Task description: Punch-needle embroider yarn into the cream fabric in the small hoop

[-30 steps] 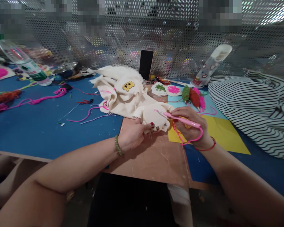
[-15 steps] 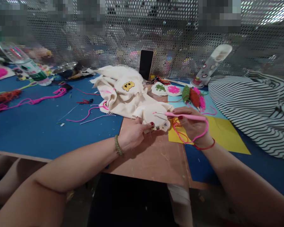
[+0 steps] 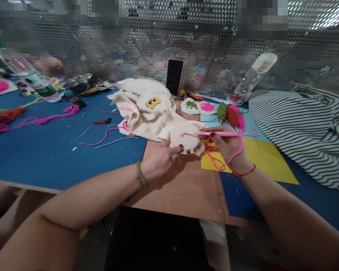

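Note:
My left hand (image 3: 164, 158) grips the near-left edge of a small embroidery hoop (image 3: 186, 145), its thumb over the rim. Cream cloth is stretched in the hoop and spreads back over the table as a crumpled sheet (image 3: 161, 124). A pink punch needle (image 3: 220, 134) sits pinched in my right hand (image 3: 228, 146), its metal tip at a small pink stitched mark on the cloth. Pink yarn (image 3: 238, 150) trails from the tool's back end and loops below the hand. Farther back, the cloth bears a yellow bear-like patch (image 3: 153, 103).
A phone (image 3: 174, 77) stands against the perforated metal screen. Stitched round pieces (image 3: 207, 107) and yarn bundles (image 3: 232, 116) lie right of it, near a tilted patterned container (image 3: 252, 79). Striped fabric (image 3: 305, 135) covers the right side; a plastic bottle (image 3: 39, 82) and loose yarn are left.
My right hand has shifted slightly, and the punch needle lies more level. The pink mark under its tip looks a little longer. The hoop has tilted slightly in my left hand.

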A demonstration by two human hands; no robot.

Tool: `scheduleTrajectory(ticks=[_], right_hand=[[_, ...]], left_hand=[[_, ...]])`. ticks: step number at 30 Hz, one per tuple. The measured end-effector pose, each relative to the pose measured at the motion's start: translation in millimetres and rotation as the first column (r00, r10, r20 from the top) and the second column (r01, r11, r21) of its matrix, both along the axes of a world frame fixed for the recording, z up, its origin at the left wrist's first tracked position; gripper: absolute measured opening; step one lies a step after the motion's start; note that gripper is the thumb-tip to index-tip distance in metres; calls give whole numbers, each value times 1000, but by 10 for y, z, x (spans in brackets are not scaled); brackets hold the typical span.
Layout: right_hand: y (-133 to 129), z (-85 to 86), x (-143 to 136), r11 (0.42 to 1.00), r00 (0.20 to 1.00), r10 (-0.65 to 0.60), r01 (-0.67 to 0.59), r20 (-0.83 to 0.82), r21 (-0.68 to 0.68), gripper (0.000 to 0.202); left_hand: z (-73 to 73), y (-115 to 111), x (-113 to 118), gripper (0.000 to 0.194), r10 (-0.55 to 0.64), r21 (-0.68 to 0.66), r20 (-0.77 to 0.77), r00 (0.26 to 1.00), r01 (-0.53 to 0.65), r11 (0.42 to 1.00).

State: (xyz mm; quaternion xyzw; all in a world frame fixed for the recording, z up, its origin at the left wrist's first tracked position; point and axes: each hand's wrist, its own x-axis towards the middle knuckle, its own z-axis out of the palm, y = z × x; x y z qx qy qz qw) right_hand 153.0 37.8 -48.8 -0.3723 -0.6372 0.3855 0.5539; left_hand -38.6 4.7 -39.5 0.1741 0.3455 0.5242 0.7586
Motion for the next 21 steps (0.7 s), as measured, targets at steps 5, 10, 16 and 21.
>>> scheduleTrajectory(ticks=[5, 10, 16, 21], right_hand=[[-40, 8, 39, 983, 973, -42, -1, 227, 185, 18], [-33, -26, 64, 955, 954, -46, -46, 298, 294, 14], [-26, -42, 81, 929, 946, -15, -107, 324, 355, 20], [-32, -32, 92, 924, 940, 42, -165, 338, 345, 23]], left_hand=[[-41, 23, -23, 36, -1, 4, -3, 1000, 1, 1000], [-64, 56, -29, 30, -10, 18, -39, 999, 11, 1000], [-42, 56, -11, 36, 91, 105, -150, 985, -75, 992], [-4, 47, -18, 31, 97, 117, -177, 979, -77, 990]])
